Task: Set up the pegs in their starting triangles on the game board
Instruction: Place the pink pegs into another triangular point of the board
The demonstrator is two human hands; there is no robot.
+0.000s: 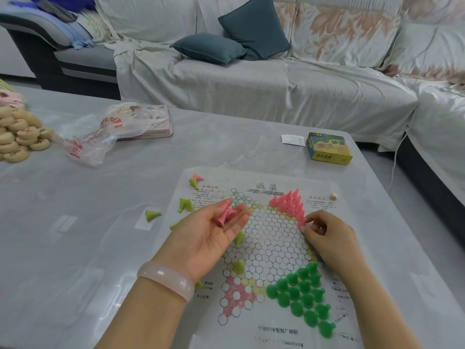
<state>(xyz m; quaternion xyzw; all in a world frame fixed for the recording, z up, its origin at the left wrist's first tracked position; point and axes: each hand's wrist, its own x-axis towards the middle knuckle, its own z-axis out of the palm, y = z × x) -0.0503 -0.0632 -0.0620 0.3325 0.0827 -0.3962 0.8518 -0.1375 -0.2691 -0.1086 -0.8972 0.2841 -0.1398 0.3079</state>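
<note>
Near frame centre, my right hand [324, 235] pinches one pink peg [301, 223] on the board [271, 238]. My half-curled left hand [214, 235] holds spare pink pegs [224, 216].

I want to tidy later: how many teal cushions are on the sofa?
2. One teal cushion lies flat on the sofa seat; the other leans on the backrest beside it. None seems hidden.

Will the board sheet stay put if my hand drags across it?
Probably not: the board sheet looks thin and floppy on a glossy table, so it likely slides. The standing pink pegs look light and tall, apt to tip.
</note>
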